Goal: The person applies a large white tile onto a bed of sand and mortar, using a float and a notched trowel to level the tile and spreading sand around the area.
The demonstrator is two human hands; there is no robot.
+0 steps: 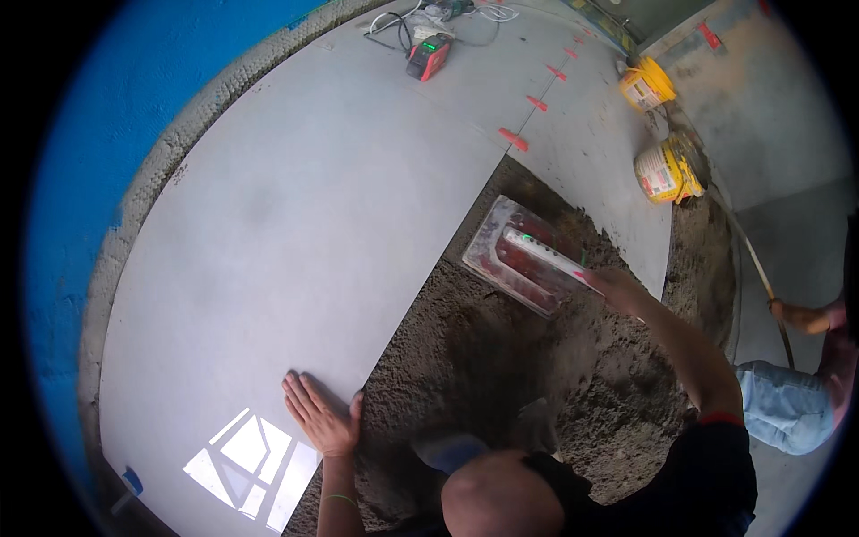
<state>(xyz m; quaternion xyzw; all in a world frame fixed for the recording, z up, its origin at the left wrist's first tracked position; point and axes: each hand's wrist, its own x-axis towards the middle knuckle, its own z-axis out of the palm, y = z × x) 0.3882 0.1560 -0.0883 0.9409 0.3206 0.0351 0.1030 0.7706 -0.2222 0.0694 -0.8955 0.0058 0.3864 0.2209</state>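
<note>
Holding a flat float/trowel (523,258) in the right hand (608,285), fingers wrapped around the end of its handle, blade lying low on the raked mortar bed (537,385) just past the edge of the big grey tile (295,251); tool sits right at the tile corner, on the open mortar. Arm fully stretched, which fits the reach across the soft bed without stepping in it. Left hand (322,413) is open, palm flat, fingers spread on the near edge of that tile, gripping nothing; reads as a brace for body weight while leaning forward. Red levelling clips (514,139) sit in the joint between laid tiles further out. Red laser level (428,55) with green light and some cables near the far wall. Two yellow-and-white buckets (664,168) parked off the bed, on the right. Another person's arm (801,315) at the right edge holds a long pole. Blue wall (116,116) runs along the left.
</note>
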